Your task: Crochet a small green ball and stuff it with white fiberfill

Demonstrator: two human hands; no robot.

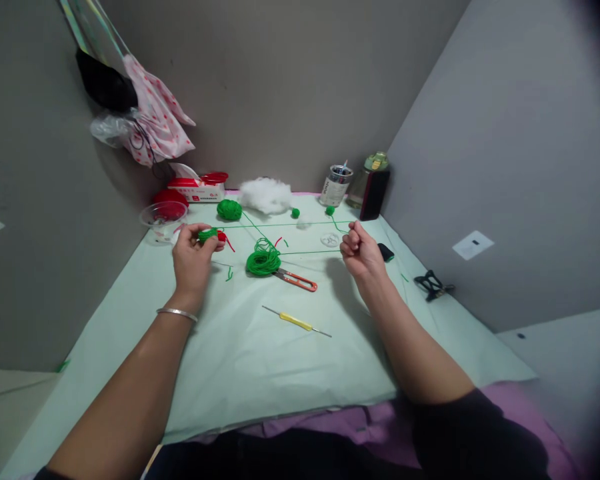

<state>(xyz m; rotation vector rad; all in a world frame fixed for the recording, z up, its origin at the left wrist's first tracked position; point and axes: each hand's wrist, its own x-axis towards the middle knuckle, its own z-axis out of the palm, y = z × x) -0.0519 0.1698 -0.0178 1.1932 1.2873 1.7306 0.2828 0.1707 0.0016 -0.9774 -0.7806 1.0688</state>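
Observation:
My left hand (pixel 194 257) pinches a small green and red yarn piece (pixel 208 235) above the left part of the table. Across from it, my right hand (pixel 361 251) is closed on green yarn (pixel 310 253), which is drawn taut to the left. Another straight strand runs between the two hands. Between them lies a loose green yarn coil (pixel 263 262), touching the blades of orange-handled snips (pixel 297 280). Nearer to me is a yellow-handled crochet hook (pixel 295 322).
At the back are a green yarn ball (pixel 229 210), white stuffing (pixel 266 195), a tissue box (pixel 197 189), a can of pens (pixel 336 186), a bottle (pixel 359 187) and a phone (pixel 375 195). A clear bowl (pixel 163 215) stands left, a black stand (pixel 433 285) right.

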